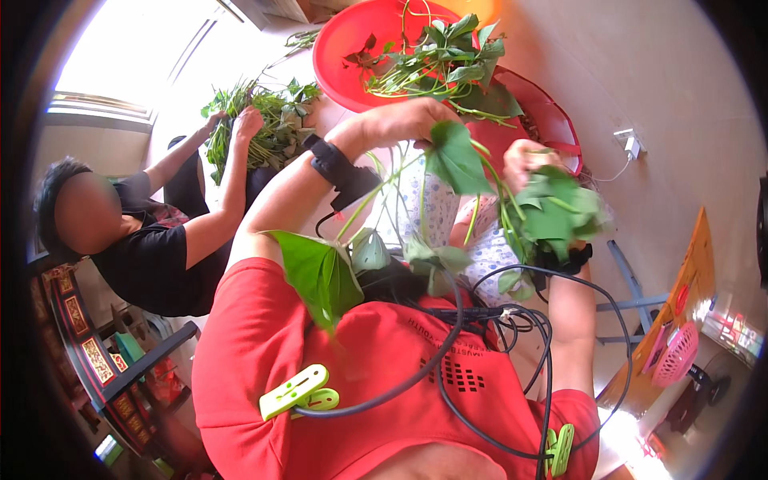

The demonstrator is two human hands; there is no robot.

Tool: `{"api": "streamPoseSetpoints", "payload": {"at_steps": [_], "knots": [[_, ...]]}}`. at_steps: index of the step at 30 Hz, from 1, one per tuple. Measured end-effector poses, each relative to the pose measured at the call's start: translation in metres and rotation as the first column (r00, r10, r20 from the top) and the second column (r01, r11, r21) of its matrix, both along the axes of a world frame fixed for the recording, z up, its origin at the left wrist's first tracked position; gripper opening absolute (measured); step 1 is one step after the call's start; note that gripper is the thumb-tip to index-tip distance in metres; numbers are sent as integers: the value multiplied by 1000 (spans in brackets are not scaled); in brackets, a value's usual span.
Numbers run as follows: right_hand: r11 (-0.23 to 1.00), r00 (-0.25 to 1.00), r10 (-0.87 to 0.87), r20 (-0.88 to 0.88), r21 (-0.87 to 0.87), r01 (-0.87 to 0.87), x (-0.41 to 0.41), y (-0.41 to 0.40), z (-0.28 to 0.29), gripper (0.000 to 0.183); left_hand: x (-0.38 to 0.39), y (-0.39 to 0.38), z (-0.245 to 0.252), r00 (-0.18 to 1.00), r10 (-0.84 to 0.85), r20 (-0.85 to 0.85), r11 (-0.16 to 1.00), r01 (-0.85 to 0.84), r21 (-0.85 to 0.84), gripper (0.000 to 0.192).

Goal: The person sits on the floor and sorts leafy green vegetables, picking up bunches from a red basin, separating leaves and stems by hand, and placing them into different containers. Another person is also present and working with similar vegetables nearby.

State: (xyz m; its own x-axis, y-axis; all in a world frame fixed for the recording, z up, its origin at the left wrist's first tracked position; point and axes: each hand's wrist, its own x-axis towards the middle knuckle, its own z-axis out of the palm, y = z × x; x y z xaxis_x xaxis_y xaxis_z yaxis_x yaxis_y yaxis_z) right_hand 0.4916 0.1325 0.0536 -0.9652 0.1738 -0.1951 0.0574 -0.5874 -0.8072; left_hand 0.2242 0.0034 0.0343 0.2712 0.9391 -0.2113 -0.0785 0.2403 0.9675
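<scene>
My left hand [417,120] curls over thin green stems of leafy greens [456,159] with broad, heart-shaped leaves. Some of its stems trail towards my chest, where a large leaf [321,276] hangs over my red shirt. My right hand [528,159] is closed around a bunch of similar greens [558,204], blurred and partly covering the wrist. Just beyond my hands, a red plastic basin [336,66] holds a loose heap of stems and leaves [444,66]. To its right stands another red container [558,117], partly covered by leaves.
At left, a person in black [162,240] handles a big pile of greens [270,126]. Black cables [462,360] loop across my shirt, held by green clips [297,390]. On the right are a wooden board [672,318], a pink fan [675,354] and a wall socket with a plug [631,147].
</scene>
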Motion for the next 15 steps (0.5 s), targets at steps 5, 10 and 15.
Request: {"api": "streamPoseSetpoints", "payload": {"at_steps": [5, 10, 15], "knots": [[841, 899, -385, -210, -481, 248, 50, 23, 33, 14, -52, -33, -4, 914, 401, -55, 897, -380, 224, 21], [788, 936, -316, -156, -593, 167, 65, 27, 26, 27, -55, -48, -16, 804, 446, 393, 878, -479, -17, 17], [921, 943, -326, 69, -203, 333, 36, 15, 14, 22, -44, -43, -24, 821, 326, 468, 926, -377, 16, 29]]}}
